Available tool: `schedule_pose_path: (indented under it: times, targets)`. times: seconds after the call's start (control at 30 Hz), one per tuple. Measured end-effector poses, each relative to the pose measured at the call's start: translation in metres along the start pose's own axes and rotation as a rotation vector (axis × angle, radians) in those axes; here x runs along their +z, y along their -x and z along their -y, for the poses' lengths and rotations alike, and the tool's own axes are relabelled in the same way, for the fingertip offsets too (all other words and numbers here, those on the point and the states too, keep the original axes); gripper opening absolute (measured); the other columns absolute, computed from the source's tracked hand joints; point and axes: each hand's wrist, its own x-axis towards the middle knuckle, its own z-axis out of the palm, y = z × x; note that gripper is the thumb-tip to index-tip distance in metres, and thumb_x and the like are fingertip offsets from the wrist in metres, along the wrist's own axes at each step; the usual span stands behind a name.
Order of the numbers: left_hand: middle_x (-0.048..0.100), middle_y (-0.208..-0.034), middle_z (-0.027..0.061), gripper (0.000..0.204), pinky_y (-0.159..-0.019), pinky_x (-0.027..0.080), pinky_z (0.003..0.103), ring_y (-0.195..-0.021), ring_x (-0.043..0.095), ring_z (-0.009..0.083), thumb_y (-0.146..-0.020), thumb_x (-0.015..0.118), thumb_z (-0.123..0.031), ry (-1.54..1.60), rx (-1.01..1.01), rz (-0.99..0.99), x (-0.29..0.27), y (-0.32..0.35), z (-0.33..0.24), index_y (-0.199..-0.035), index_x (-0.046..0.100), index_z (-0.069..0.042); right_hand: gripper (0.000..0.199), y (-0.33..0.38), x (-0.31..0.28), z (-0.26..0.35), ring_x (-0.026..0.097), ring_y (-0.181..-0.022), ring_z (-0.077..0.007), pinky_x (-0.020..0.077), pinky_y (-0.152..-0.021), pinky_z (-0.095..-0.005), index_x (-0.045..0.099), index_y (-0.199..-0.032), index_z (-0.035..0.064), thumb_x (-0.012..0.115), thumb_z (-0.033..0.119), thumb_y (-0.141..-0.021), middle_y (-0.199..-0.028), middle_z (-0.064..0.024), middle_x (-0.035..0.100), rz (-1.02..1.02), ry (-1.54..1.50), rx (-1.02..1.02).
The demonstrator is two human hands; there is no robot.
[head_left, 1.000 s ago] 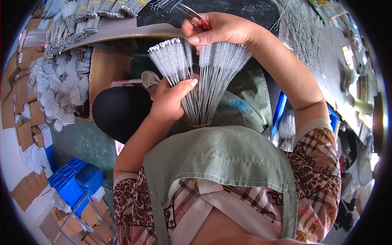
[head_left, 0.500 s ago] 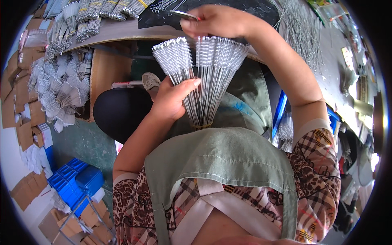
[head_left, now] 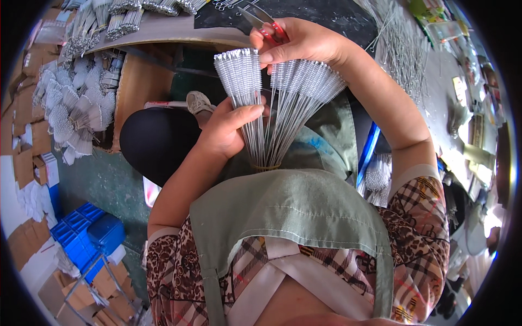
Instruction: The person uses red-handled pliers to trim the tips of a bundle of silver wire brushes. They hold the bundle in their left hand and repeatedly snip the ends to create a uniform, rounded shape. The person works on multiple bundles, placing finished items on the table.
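Note:
A fanned bundle of thin wire brushes (head_left: 308, 81) with white bristle heads stands in front of my apron, stems gathered low in a yellowish band (head_left: 266, 167). My left hand (head_left: 227, 127) is closed round the stems of the left cluster (head_left: 238, 70), thumb across the front. A gap splits this cluster from the right-hand part. Above the gap, my right hand (head_left: 307, 41) holds red-handled scissors (head_left: 276, 33), their blades pointing up and left, apart at the tips. Its thumb and a fingertip are by the brush heads at the gap; whether they pinch a brush is unclear.
Banded brush bundles (head_left: 124, 23) lie on the curved table at far left. A black mat (head_left: 331, 16) covers its middle, with loose wires (head_left: 399, 51) to the right. A cardboard box (head_left: 142, 89) and piled brushes (head_left: 81, 111) stand left, blue crates (head_left: 81, 233) below.
My right hand has turned and come down slightly to the brush tops, showing the scissors' red handles and blades. The gap between the clusters has widened, and the right part leans further right.

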Motion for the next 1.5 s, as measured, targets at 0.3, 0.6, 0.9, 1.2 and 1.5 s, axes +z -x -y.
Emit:
schedule_pose_path:
  times: [0.3,0.6,0.9,1.2,1.5]
  targets:
    - [0.060,-0.087,0.0070,0.021,-0.068,0.050,0.030,-0.075,0.059,0.0156,-0.080,0.062,-0.006,-0.114,-0.007,-0.220,0.015,0.003,0.002,-0.098,0.056,0.000,0.031,0.006,-0.005,-0.008,0.051,-0.068,-0.0088,0.0470,-0.070,-0.0248,0.054,-0.077,0.0080,0.072,0.033,-0.075,-0.067,0.0028,0.048,0.011,0.039,-0.056]
    - [0.061,-0.090,0.0078,0.023,-0.070,0.051,0.030,-0.076,0.061,0.0162,-0.079,0.062,-0.003,-0.142,-0.015,-0.262,0.018,0.005,0.000,-0.101,0.055,0.001,0.015,0.010,-0.001,-0.004,0.054,-0.072,-0.0111,0.0422,-0.077,-0.0240,0.060,-0.080,0.0067,0.068,0.015,-0.071,-0.071,0.0001,0.057,-0.023,0.037,-0.036]
    - [0.060,-0.088,0.0083,0.023,-0.072,0.052,0.036,-0.078,0.061,0.0205,-0.080,0.062,-0.006,-0.134,0.014,-0.187,0.013,0.001,0.001,-0.101,0.054,0.000,0.030,0.009,-0.009,-0.013,0.058,-0.078,-0.0144,0.0463,-0.076,-0.0287,0.055,-0.086,0.0057,0.070,0.030,-0.075,-0.075,-0.0036,0.057,0.089,-0.019,-0.070]
    - [0.059,-0.088,0.0080,0.030,-0.077,0.050,0.034,-0.080,0.060,0.0197,-0.079,0.064,-0.011,-0.003,-0.022,-0.036,0.010,0.004,-0.003,-0.105,0.052,0.002,0.037,0.008,-0.004,-0.008,0.058,-0.073,-0.0148,0.0467,-0.077,-0.0306,0.055,-0.076,0.0088,0.073,0.041,-0.071,-0.070,-0.0012,0.055,0.064,-0.017,-0.084]
    - [0.059,-0.091,0.0081,0.027,-0.073,0.049,0.030,-0.078,0.058,0.0152,-0.080,0.062,-0.004,-0.144,0.020,-0.081,0.013,0.003,-0.008,-0.105,0.052,0.003,0.026,0.008,-0.007,-0.011,0.049,-0.065,-0.0098,0.0389,-0.065,-0.0246,0.055,-0.078,0.0085,0.071,0.028,-0.075,-0.065,0.0019,0.048,0.038,0.054,-0.168]
